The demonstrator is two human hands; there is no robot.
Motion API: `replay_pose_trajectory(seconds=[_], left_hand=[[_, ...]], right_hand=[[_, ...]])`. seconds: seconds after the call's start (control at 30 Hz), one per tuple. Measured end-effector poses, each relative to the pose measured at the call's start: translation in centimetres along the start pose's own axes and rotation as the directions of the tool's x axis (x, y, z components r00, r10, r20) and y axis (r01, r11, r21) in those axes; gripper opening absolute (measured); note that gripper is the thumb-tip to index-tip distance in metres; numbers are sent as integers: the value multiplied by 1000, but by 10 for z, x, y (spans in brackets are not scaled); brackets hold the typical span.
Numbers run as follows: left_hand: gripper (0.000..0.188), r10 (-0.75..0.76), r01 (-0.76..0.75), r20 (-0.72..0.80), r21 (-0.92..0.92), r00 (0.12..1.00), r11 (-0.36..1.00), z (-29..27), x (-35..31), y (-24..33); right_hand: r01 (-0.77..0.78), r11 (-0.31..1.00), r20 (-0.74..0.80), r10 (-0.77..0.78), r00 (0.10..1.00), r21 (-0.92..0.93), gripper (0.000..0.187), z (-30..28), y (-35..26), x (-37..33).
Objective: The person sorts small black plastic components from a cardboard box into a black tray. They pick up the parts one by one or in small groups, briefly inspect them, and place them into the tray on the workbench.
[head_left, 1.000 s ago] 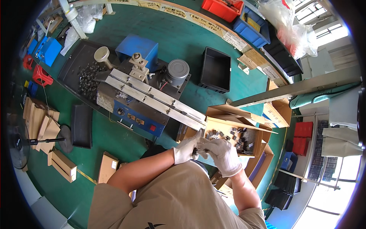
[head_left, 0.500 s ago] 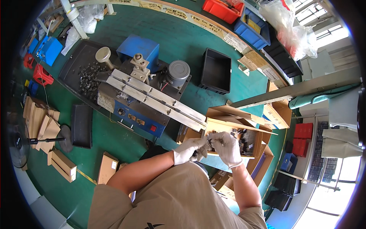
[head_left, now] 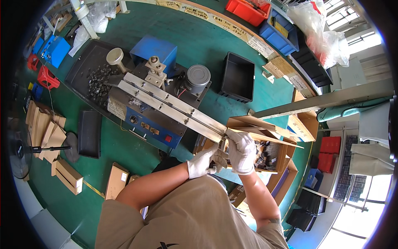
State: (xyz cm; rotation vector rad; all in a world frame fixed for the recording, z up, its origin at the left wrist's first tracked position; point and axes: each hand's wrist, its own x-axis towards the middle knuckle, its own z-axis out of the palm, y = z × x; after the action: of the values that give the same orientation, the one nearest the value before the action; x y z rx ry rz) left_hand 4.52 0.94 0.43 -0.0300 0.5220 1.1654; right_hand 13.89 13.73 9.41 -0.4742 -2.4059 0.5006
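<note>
Both my hands wear white gloves. My right hand (head_left: 242, 152) is closed at the lower right end of a long metal rail (head_left: 174, 108); its fingertips are at the rail's tip, and what they pinch is hidden. Just left of it and slightly nearer me, my left hand (head_left: 205, 162) has curled fingers; whatever lies in them cannot be made out. The rail slopes down from a bench machine with a blue control panel (head_left: 151, 127). Beside my right hand is a cardboard box (head_left: 286, 159) holding rows of small dark parts with metal pins (head_left: 268, 154).
A black tray (head_left: 74, 79) with loose small dark parts (head_left: 99, 85) lies at the machine's far left end. An empty-looking black bin (head_left: 238, 79) stands behind the rail. A metal post (head_left: 323, 101) crosses at right. Cardboard boxes (head_left: 68, 178) and a fan (head_left: 25, 153) are at left.
My right hand has moved left and up from the box side to the rail's end, its fingers now closed there. My left hand has stayed nearly in place, and the two hands have separated.
</note>
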Motion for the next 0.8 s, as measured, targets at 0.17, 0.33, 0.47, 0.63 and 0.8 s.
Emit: replay_pose_trajectory(seconds=[0.17, 0.33, 0.47, 0.63, 0.8], left_hand=[[68, 47, -42, -111, 50, 993, 998, 13, 2, -1], [58, 25, -25, 73, -6, 997, 1000, -5, 4, -3], [63, 33, -34, -50, -38, 998, 999, 15, -1, 2], [64, -11, 9, -19, -108, 1000, 994, 14, 3, -1], [66, 62, -46, 110, -148, 992, 988, 9, 12, -7]], right_hand=[[-74, 992, -130, 87, 988, 107, 35, 19, 6, -14], [-172, 966, -122, 198, 972, 194, 38, 13, -12, -13], [-134, 983, 182, 109, 977, 128, 42, -27, -20, -18], [-53, 994, 443, 88, 892, -91, 34, -29, -35, -39], [-184, 983, 359, 161, 919, 29, 29, -26, -26, -50]])
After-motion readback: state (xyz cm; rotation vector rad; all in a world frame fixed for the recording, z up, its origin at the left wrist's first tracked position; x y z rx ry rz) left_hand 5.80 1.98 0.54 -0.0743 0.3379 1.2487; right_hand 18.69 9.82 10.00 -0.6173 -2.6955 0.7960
